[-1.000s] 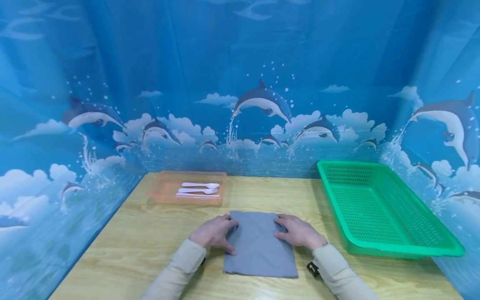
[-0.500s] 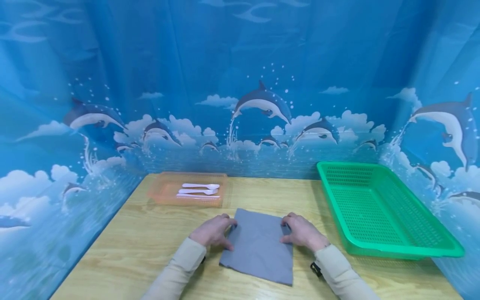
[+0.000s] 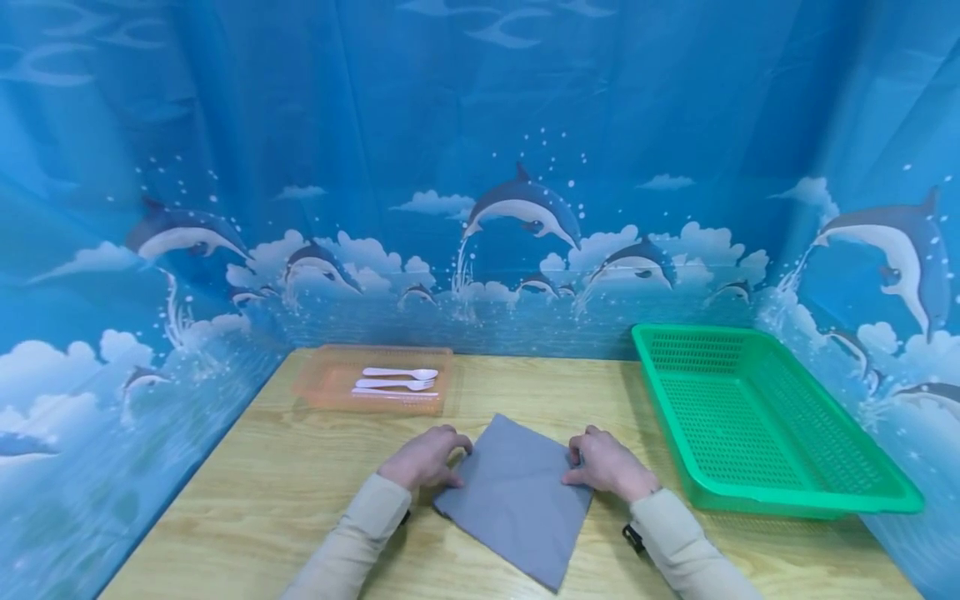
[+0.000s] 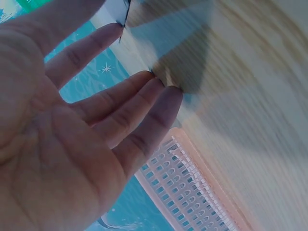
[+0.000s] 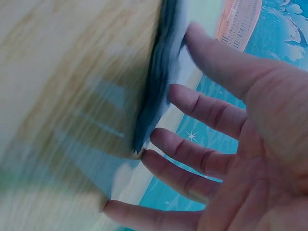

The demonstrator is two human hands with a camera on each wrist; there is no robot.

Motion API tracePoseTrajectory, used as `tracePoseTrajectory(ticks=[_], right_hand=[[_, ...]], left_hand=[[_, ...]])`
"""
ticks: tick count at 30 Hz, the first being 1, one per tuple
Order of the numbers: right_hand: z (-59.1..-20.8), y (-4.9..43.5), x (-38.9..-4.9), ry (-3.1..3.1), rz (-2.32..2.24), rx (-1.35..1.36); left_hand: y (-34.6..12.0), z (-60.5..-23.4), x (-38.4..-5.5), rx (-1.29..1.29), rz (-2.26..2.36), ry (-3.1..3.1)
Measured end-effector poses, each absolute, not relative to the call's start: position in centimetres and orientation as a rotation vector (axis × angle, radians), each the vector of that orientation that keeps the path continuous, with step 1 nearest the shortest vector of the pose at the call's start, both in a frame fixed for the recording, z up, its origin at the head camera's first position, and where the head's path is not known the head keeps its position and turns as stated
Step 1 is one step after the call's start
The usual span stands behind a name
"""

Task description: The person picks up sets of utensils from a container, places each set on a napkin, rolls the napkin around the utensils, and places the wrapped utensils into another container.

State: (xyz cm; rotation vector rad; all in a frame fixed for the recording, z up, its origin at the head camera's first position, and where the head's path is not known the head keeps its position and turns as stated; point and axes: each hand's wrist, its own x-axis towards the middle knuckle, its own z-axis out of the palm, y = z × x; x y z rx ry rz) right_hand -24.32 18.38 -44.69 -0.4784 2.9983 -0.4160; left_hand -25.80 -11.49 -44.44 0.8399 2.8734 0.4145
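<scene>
A grey folded cloth (image 3: 517, 492) lies turned at an angle on the table, one corner pointing toward me. At its left corner is my left hand (image 3: 427, 460), thumb and fingers spread, fingertips at the edge. My right hand (image 3: 609, 467) touches the right corner with thumb and fingertips. In the left wrist view the left hand's fingers (image 4: 144, 125) are extended, with a sliver of cloth at the top. The right wrist view shows the layered cloth edge (image 5: 161, 72) against the fingertips of the spread right hand (image 5: 231, 144).
An orange perforated tray (image 3: 330, 379) stands at the back left, with a white spoon (image 3: 401, 373), fork (image 3: 393, 385) and a thin white utensil (image 3: 393, 393) in it. A large green basket (image 3: 678, 450) stands on the right. A dolphin-print curtain surrounds the wooden table (image 3: 285, 500).
The cloth has turned clockwise on the table, its near edge swinging from level to slanted. The left hand has pulled slightly back from its left side; the right hand has shifted slightly right.
</scene>
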Motion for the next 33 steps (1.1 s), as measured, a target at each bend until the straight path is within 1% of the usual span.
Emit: tracePoseTrajectory(ticks=[8,14,23,33], right_hand=[[-44.8,18.8,-24.5,3.035,-0.473,-0.521],[-44.7,19.0,-24.3,3.003,-0.474,-0.533],[-44.6,18.9,-24.3,2.919,-0.427,-0.539],[-44.7,19.3,-24.5,2.938,-0.476,-0.514]], left_hand=[[-11.4,-44.8,-26.7,0.864,0.310,2.895],[-11.0,-44.7,-26.8,0.778,0.223,2.859],[-11.1,-44.7,-26.7,0.724,0.212,2.802],[-11.2,-44.6,-27.3,0.656,0.265,2.743]])
